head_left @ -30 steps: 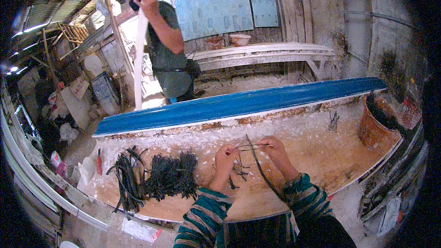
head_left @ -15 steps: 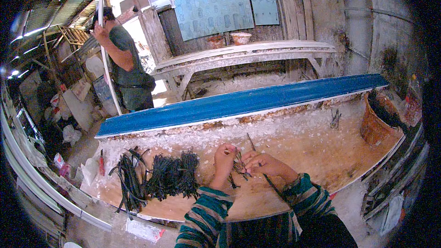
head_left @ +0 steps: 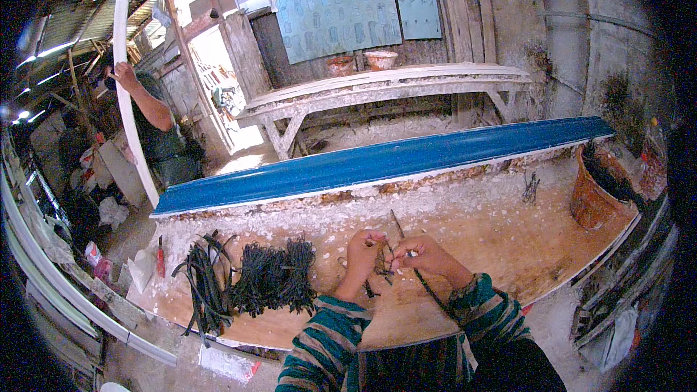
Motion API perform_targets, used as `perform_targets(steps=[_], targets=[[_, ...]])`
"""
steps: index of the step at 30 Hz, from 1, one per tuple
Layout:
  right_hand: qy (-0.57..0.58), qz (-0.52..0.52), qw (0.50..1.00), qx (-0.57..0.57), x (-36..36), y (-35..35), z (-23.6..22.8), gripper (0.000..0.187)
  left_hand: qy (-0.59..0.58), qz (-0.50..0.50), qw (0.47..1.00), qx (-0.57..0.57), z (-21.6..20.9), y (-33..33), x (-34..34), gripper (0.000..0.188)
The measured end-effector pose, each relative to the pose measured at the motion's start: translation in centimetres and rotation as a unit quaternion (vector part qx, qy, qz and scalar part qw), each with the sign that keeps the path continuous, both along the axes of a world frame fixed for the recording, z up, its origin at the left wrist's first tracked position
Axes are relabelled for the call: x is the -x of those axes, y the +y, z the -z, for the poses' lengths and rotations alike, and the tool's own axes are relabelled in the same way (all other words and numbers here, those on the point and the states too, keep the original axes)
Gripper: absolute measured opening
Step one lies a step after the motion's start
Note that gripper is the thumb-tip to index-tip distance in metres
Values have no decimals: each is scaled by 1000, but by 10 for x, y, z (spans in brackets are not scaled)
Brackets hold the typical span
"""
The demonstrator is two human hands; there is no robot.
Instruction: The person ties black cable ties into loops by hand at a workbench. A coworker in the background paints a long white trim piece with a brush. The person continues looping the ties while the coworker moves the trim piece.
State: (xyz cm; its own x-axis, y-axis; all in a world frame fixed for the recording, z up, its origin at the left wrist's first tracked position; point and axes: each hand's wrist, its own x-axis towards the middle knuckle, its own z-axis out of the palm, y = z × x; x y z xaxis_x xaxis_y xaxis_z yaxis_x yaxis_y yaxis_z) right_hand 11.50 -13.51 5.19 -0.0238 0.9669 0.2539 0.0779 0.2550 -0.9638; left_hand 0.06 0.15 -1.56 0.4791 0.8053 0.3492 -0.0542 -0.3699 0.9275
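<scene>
Close together above the wooden board [head_left: 465, 247], my left hand [head_left: 361, 254] and my right hand [head_left: 427, 255] pinch a small bunch of thin dark strands [head_left: 385, 268] between them. A long dark strip [head_left: 428, 292] runs slantwise by my right hand, its far end showing beyond the fingers; whether the hand grips it I cannot tell. A short dark scrap [head_left: 371, 290] lies below my left hand. To the left lie tied bundles of thin black strands [head_left: 272, 276], with wider black strips [head_left: 207, 283] beside them.
A long blue panel [head_left: 377, 163] stretches along the board's far edge. A brown bucket [head_left: 592, 192] with dark contents stands right, near a small dark bunch [head_left: 531, 187]. A red-handled tool [head_left: 160, 260] lies far left. Behind, a person [head_left: 156, 120] holds a long white strip [head_left: 127, 101].
My hands have shifted slightly, still working the strands, and the right hand's fingers have moved. The person at the back left has moved further left with the white strip.
</scene>
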Motion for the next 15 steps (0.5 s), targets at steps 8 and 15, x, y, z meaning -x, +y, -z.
perform_targets(steps=[8, 15], targets=[[27, 198, 977, -80, -11, 15, 15, 9, 42, 39, 998, -23, -16, -9, 2, 10], [69, 317, 942, -82, -21, 20, 22, 11, 138, 257, 955, -46, -39, -34, 6, 10]])
